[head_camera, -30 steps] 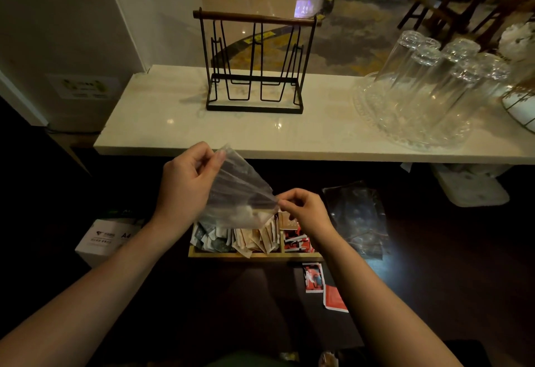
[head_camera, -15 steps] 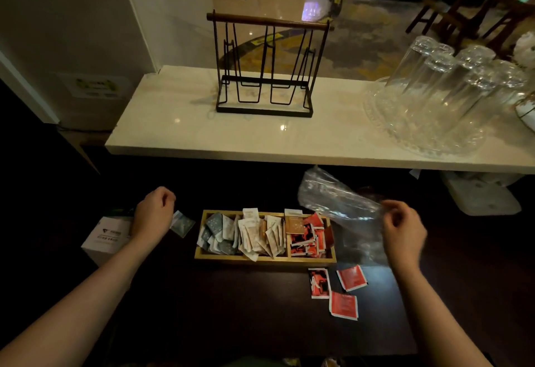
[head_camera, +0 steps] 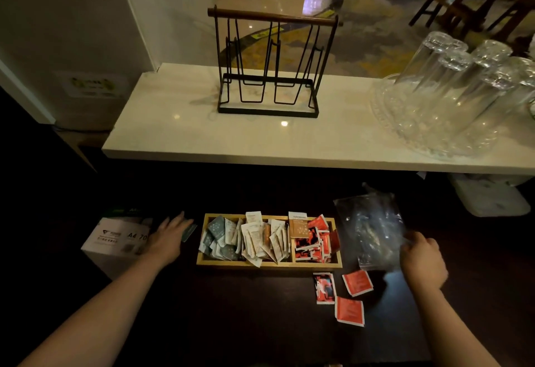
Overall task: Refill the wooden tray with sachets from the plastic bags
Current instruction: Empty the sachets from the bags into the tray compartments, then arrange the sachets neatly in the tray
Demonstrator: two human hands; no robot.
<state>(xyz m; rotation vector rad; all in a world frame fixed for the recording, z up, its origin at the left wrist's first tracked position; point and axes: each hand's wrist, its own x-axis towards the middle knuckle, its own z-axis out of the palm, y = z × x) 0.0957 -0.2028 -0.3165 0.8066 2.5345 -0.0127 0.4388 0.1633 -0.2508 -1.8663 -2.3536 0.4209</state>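
Fingers, left hand point(head_camera: 168, 236): extended and loosely together, laid flat over a stray teal sachet point(head_camera: 188, 232) just left of the wooden tray point(head_camera: 269, 264); whether the sachet is pinched cannot be told.
Fingers, right hand point(head_camera: 423, 259): curled onto the edge of a clear plastic bag point(head_camera: 369, 229); a pinch is judged likely but is not clearly shown.
Plastic bag: laid flat just right of the tray, apparently emptied and set clear of the work area.
Tray contents: teal sachets at left, white sachets in the middle, red sachets at right; sorting by colour is maintained.
Loose red sachets point(head_camera: 349, 310): three are scattered on the dark counter point(head_camera: 231, 323) in front of the tray's right end, judged to be spillage awaiting collection.
Next step: strays are to be returned to matching compartments.
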